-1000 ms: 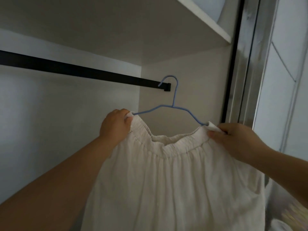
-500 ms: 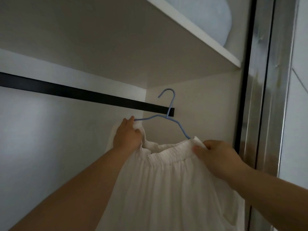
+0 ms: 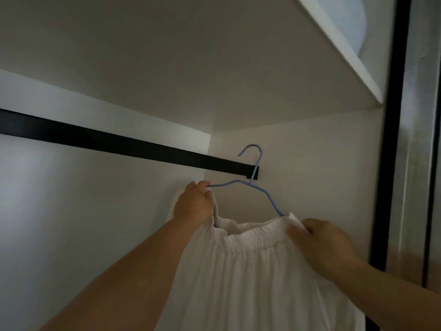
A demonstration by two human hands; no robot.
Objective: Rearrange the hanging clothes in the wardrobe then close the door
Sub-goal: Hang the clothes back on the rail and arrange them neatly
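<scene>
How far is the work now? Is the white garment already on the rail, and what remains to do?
Done: nothing looks finished; no other clothes show on the black rail. In hand: the left hand and right hand each grip one end of the white garment on the blue hanger, whose hook appears raised above the rail's right end, apparently not yet seated. Left: seat the hook, let go, then close the door.

The white garment (image 3: 257,278) is a soft, matt woven cloth, finely crinkled, gathered into tight puckers along its elastic waistband (image 3: 253,237). The blue hanger (image 3: 250,185) looks like thin wire with a smooth coating and a faint sheen. The clothes rail (image 3: 119,143) is a flat black bar, matt and smooth. The wardrobe walls and shelf (image 3: 338,51) are smooth, matt white board. The door frame (image 3: 415,139) beside them is brushed, reflective metal with a black edge strip.
</scene>
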